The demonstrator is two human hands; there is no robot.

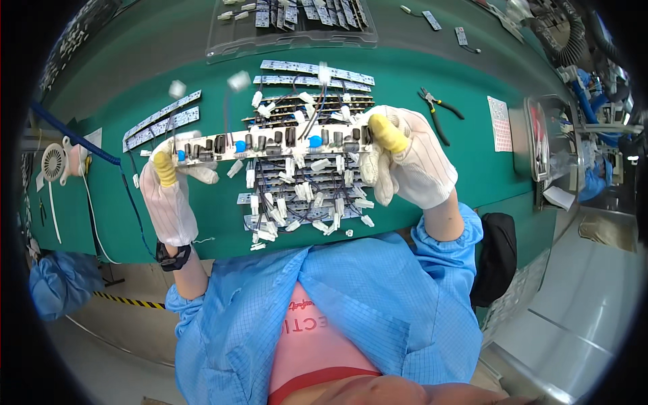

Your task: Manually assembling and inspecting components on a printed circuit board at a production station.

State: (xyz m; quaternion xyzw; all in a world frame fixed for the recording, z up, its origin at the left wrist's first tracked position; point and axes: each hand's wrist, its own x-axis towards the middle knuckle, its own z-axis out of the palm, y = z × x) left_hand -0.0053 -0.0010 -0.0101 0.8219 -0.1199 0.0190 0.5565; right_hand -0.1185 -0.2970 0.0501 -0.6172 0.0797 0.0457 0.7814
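Note:
A long, narrow circuit board (270, 143) stretches between my two white gloves, its dark cylindrical parts and blue discs showing. My left hand (174, 185) pinches its left end, with a yellow-covered thumb in front. At the other end my right hand (410, 158) grips the board between thumb and fingers. White connectors on wires, blurred, stick up beyond it. Beneath and around the held board lies a pile of similar boards (307, 179), with many white plugs and dark wires spread over them. Two boards (165, 121) rest at an angle beyond my left hand.
A clear plastic tray (290, 48) with more boards stands at the far edge of the green mat (445, 162). Cutting pliers (439, 111) lie to the right, near a sheet of red labels (500, 123). A blue coiled cord (121, 182) and a small fan (54, 162) are at left.

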